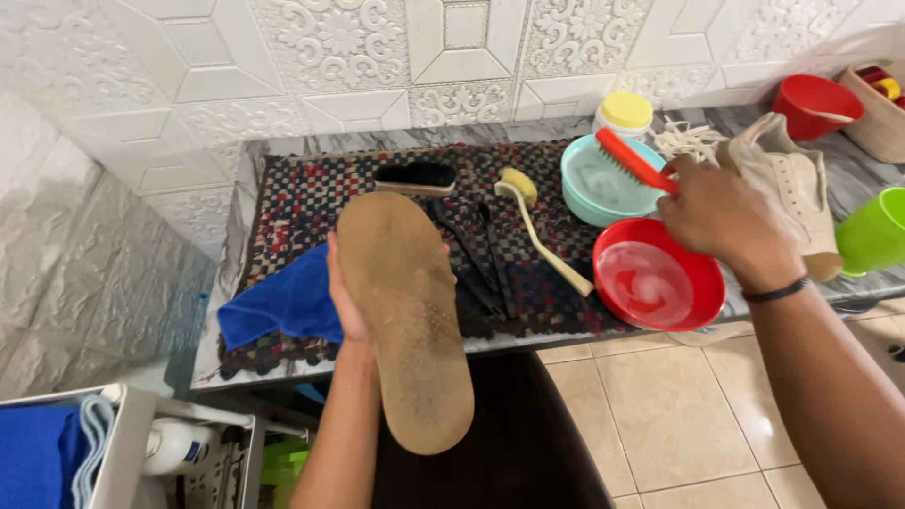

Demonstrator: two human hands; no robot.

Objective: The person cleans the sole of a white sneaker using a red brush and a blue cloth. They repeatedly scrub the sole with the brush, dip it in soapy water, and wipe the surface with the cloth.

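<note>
My left hand (345,300) grips a long brown shoe insole (405,311) by its left edge, held upright over the front of the counter. My right hand (721,217) holds a red-handled scrub brush (630,158), its bristles over a teal bowl (586,193) of soapy water. A red bowl (702,292) with foamy water sits just below that hand. A beige shoe (790,179) lies to the right of my right hand.
A patterned mat (302,203) covers the marble counter, with a blue cloth (278,303), a black brush (415,177), a yellow long-handled sponge (533,221) and black tools. White laces, a yellow-lidded jar (625,113), a red cup (813,106) and a green cup (872,231) stand at the right.
</note>
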